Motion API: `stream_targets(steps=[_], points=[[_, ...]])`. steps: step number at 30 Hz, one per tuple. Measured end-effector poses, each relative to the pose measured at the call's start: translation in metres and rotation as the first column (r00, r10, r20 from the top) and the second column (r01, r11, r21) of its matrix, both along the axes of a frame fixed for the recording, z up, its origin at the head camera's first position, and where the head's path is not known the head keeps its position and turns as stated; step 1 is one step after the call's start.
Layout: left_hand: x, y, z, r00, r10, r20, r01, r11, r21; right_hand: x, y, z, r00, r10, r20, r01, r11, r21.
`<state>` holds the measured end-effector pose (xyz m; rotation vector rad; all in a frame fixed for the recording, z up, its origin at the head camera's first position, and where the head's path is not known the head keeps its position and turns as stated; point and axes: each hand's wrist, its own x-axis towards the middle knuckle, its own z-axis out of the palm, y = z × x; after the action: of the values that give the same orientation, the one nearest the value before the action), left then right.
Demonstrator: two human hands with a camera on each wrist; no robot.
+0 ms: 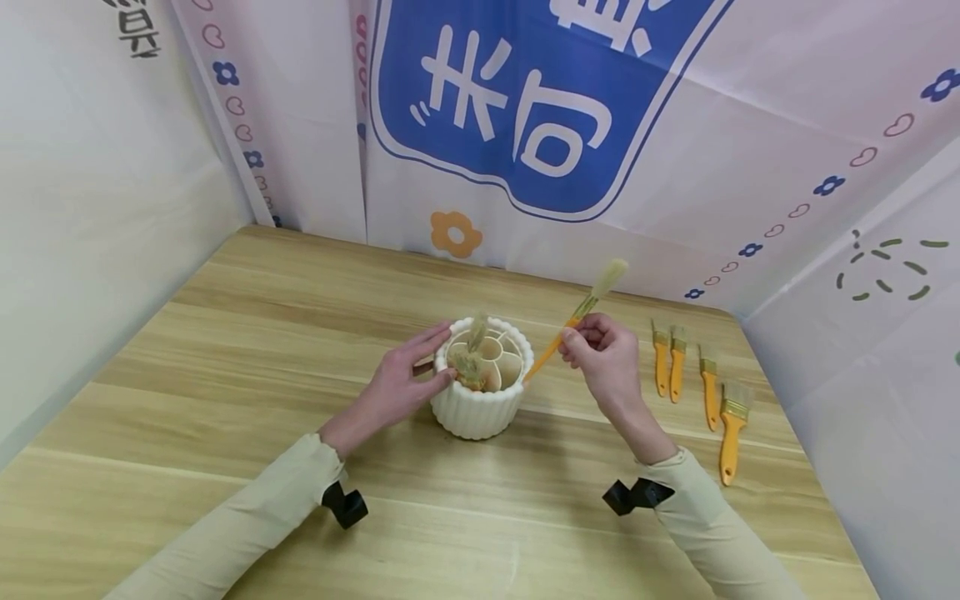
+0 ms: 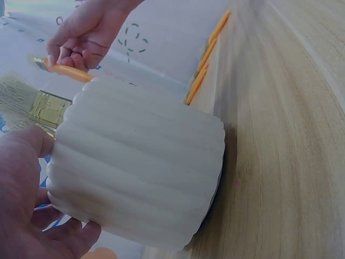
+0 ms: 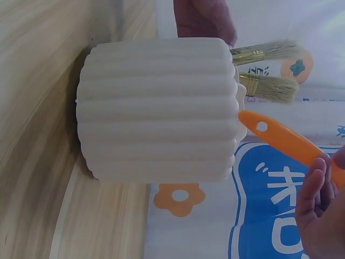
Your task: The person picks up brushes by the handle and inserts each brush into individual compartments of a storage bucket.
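Note:
A white ribbed holder (image 1: 478, 415), divided inside into several compartments, stands upright on the table. My left hand (image 1: 396, 377) holds its left side, with the thumb near the front rim and the fingers farther back. Two brushes stand in the holder, bristles up; the right wrist view shows one brush (image 3: 269, 51) beside a second brush (image 3: 270, 88). In my right hand (image 1: 609, 360) I pinch another paintbrush (image 1: 551, 350), tilted with its bristles up. The holed end of its orange handle (image 3: 283, 136) is at the holder's right rim; whether it touches is unclear.
On the right of the wooden table (image 1: 300, 317), several orange-handled brushes lie in a row, among them a wide brush (image 1: 732, 429) nearest the front. A printed cloth (image 1: 450, 192) hangs behind the table, and pale walls (image 1: 82, 208) stand at both sides.

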<state>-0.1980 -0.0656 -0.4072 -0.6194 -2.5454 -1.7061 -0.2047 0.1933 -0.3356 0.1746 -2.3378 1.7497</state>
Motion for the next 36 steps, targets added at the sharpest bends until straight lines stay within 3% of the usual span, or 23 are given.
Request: stream_targets(steps=[8, 16, 19, 24, 31, 36], points=[[0.000, 0.001, 0.000, 1.000, 0.006, -0.008, -0.006, 1.000, -0.007, 0.001, -0.010, -0.012, 0.997, 0.067, -0.047, -0.066, 0.997, 0.031], [-0.001, 0.001, 0.000, 1.000, -0.002, -0.009, 0.002, 1.000, 0.015, 0.006, -0.020, -0.028, 0.993, 0.117, -0.029, -0.112, 0.982, 0.151], [-0.001, 0.001, 0.000, 1.000, -0.001, -0.011, 0.001, 1.000, 0.018, 0.007, -0.023, -0.029, 0.991, 0.134, -0.030, -0.125, 0.970, 0.209], [-0.002, 0.001, -0.002, 1.000, 0.001, -0.027, -0.001, 1.000, 0.014, 0.020, -0.034, -0.013, 0.985, 0.158, -0.066, -0.131, 0.944, 0.304], [-0.001, 0.001, -0.001, 1.000, 0.013, -0.020, -0.013, 1.000, 0.000, 0.008, -0.028, -0.042, 0.963, 0.217, -0.162, -0.139, 0.909, 0.392], [-0.001, 0.001, -0.001, 1.000, 0.011, -0.022, -0.011, 1.000, -0.001, 0.009, -0.029, -0.042, 0.958, 0.224, -0.179, -0.122, 0.884, 0.451]])
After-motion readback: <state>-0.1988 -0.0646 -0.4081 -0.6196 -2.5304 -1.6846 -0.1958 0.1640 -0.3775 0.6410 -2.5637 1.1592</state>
